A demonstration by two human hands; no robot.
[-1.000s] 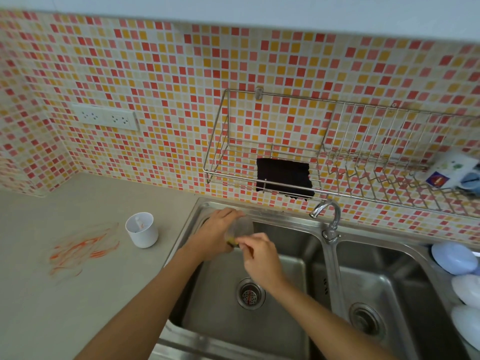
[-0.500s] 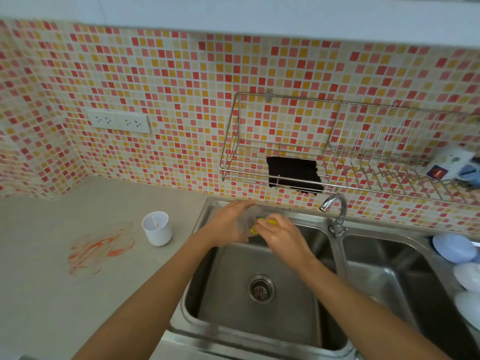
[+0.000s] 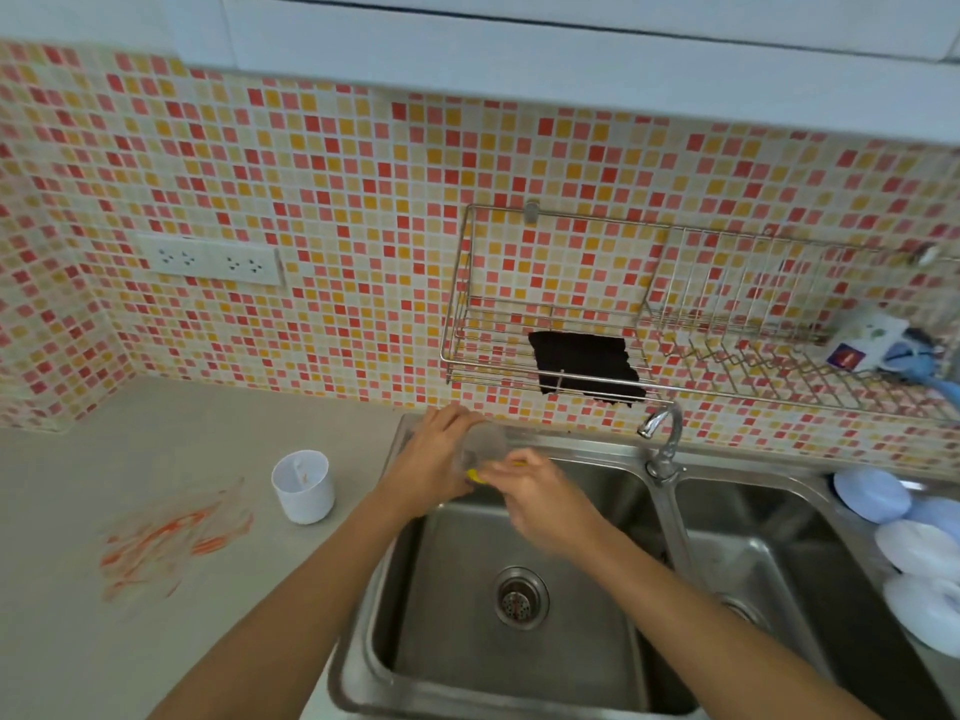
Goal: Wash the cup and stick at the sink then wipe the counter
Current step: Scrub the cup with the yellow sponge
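Right hand [image 3: 540,504] now lower beside cup [image 3: 483,445]

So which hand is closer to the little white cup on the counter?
Left. The left hand holds a clear cup at the sink's back-left corner, just right of the white cup. The right hand is farther right, over the basin.

Clear cup [image 3: 483,445]: blurred, left hand [image 3: 435,462] hides most, I can't trace rim. Yellow item [image 3: 474,476]: mostly covered by right hand [image 3: 540,498], can't identify. Packet [image 3: 865,341] on rack: label unreadable. Pale lids [image 3: 914,543]: cut by right edge.
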